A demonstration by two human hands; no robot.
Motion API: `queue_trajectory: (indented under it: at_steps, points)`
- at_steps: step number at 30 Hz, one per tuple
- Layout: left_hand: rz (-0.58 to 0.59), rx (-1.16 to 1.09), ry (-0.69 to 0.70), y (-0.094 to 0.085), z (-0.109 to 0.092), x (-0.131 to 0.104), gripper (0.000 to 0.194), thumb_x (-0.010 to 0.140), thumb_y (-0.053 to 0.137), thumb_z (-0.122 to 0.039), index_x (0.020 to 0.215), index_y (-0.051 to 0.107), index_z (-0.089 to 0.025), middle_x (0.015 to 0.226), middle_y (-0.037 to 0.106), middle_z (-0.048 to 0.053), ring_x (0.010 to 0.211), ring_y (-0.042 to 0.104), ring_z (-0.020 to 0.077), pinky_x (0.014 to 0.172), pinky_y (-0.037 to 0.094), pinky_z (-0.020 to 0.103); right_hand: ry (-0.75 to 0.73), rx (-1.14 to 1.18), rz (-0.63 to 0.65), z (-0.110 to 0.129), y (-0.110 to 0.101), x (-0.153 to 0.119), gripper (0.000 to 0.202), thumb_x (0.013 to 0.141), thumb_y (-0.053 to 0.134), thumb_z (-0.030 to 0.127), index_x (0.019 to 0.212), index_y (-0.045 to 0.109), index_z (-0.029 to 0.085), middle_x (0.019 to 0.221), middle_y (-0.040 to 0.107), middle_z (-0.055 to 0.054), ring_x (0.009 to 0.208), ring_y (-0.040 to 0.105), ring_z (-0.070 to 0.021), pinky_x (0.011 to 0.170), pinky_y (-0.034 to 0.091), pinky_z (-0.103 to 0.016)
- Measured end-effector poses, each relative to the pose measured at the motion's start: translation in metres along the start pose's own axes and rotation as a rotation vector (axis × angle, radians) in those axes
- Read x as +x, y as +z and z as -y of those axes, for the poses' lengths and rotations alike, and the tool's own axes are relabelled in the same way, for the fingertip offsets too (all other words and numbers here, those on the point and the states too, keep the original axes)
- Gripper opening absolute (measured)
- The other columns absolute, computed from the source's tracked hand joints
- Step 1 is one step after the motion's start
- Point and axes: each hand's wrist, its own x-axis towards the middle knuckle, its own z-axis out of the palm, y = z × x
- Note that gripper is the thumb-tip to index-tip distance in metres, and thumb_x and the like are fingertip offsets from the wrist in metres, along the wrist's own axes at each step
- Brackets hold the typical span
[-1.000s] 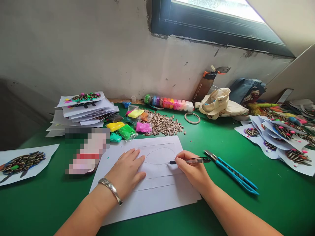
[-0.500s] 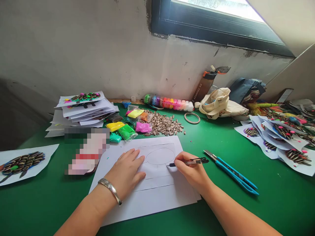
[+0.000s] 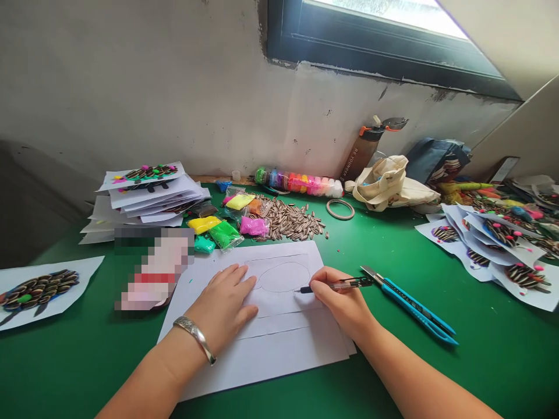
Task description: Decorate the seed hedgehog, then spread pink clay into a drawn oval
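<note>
White paper (image 3: 301,349) lies on the green table, bearing a thin outlined oval with short lines under it inside a drawn frame. My left hand (image 3: 229,297) rests flat on the paper's left part, fingers stretched out, with a silver bangle (image 3: 195,337) at its wrist. My right hand (image 3: 338,302) pinches a black pen (image 3: 345,284), its tip pointing left at the short lines below the oval. Just right of that hand lies a blue utility knife (image 3: 410,305), blade end toward the back.
Behind the paper are sunflower seeds (image 3: 297,221) and coloured clay packets (image 3: 225,234). Stacked papers (image 3: 148,201) stand back left, and seed pictures (image 3: 502,250) lie right. A tape ring (image 3: 340,209), cloth bag (image 3: 384,183) and bottle (image 3: 364,151) are near the wall.
The pen tip has shifted slightly up and left, with the right hand moving a little. The left hand stays in place on the paper.
</note>
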Motion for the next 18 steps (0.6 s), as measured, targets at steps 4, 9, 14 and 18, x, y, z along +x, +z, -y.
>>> queue_trajectory:
  at_steps: [4, 9, 14, 18]
  points:
    - [0.012, 0.006, -0.003, -0.001, -0.001, 0.0, 0.041, 0.08, 0.057, -0.033, 0.119, 0.059, -0.021, 0.132, 0.051, 0.011, 0.127, 0.038, 0.0326, 0.103, 0.035, 0.047, 0.017, 0.065, -0.024, -0.003, 0.0, 0.003, 0.016, 0.079, 0.058, 0.026, 0.066, 0.06, 0.018, 0.062, 0.053, 0.002, 0.061, 0.046, -0.0122, 0.056, 0.035, -0.024]
    - [0.019, -0.006, -0.011, -0.001, -0.001, 0.0, 0.042, 0.08, 0.056, -0.034, 0.12, 0.058, -0.021, 0.135, 0.049, 0.012, 0.129, 0.037, 0.0322, 0.104, 0.034, 0.048, 0.026, 0.288, -0.172, -0.014, -0.009, 0.011, 0.03, 0.085, 0.054, 0.041, 0.105, 0.062, 0.02, 0.072, 0.065, -0.002, 0.073, 0.06, -0.0175, 0.072, 0.045, -0.031]
    - [0.015, -0.024, -0.018, 0.001, 0.001, 0.0, 0.04, 0.08, 0.055, -0.033, 0.119, 0.057, -0.023, 0.135, 0.049, 0.011, 0.129, 0.037, 0.0321, 0.104, 0.033, 0.049, -0.116, -0.055, -0.217, -0.024, -0.024, 0.017, 0.034, 0.085, 0.051, 0.034, 0.116, 0.058, 0.02, 0.093, 0.069, -0.008, 0.089, 0.063, -0.0221, 0.083, 0.047, -0.038]
    - [0.018, -0.031, -0.024, 0.0, 0.0, -0.001, 0.04, 0.08, 0.055, -0.031, 0.118, 0.058, -0.022, 0.134, 0.049, 0.011, 0.129, 0.036, 0.0321, 0.104, 0.033, 0.049, -0.339, -0.427, -0.197, -0.031, -0.033, 0.021, 0.052, 0.077, 0.044, 0.01, 0.127, 0.052, 0.023, 0.115, 0.062, -0.008, 0.108, 0.055, -0.0231, 0.096, 0.042, -0.042]
